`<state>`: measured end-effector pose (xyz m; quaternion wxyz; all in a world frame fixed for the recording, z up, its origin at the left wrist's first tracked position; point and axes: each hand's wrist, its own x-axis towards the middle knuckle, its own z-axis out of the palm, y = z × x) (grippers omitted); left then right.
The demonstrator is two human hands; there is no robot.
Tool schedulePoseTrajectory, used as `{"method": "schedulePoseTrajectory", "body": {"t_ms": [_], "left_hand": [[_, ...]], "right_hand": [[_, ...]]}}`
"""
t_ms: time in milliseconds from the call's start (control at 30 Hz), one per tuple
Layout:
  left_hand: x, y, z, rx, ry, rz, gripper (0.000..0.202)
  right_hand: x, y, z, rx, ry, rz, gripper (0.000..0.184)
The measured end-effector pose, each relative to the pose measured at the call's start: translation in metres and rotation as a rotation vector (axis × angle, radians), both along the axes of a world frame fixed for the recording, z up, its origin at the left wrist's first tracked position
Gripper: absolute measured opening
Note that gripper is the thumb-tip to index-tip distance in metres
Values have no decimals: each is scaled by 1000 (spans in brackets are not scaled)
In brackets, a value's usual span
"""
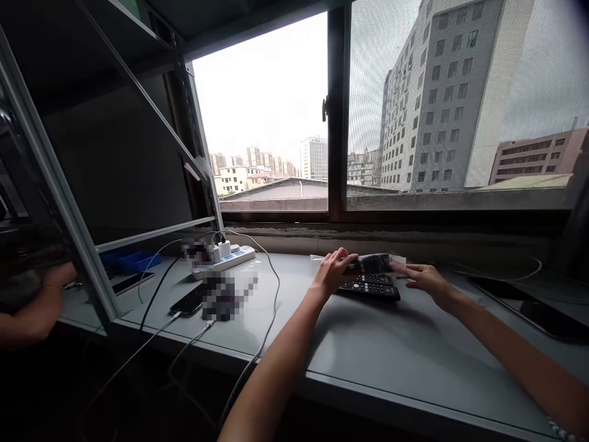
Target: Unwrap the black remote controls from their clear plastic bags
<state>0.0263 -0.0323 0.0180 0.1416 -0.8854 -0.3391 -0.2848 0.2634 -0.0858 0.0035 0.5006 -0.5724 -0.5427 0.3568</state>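
Note:
A black remote control in a clear plastic sleeve (373,264) is held above the bench between my two hands. My left hand (335,270) is closed around its left end. At the other end, the fingers of my right hand (427,282) pinch the clear, loose end of the plastic. Just below lie black remote controls (372,290) with rows of buttons, side by side on the grey bench; my left hand partly covers their left ends. A bit of clear plastic (316,263) shows behind my left wrist.
A black tablet-like device (529,307) lies at the right. Leftward are a white power strip (230,261), a phone (188,301) on a cable, and white cords (276,288) crossing the bench edge. Past a metal shelf post (69,202), another person's arm (41,307) reaches near a blue tray (138,262).

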Motion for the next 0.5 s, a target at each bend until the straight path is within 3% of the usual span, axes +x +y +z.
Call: {"method": "schedulePoseTrajectory", "body": {"t_ms": [267, 500], "left_hand": [[18, -8, -17, -134, -37, -37, 50], [23, -28, -3, -67, -56, -64, 58]], "right_hand": [[3, 3, -9, -61, 163, 76, 38], [7, 7, -12, -60, 279, 14, 24]]}}
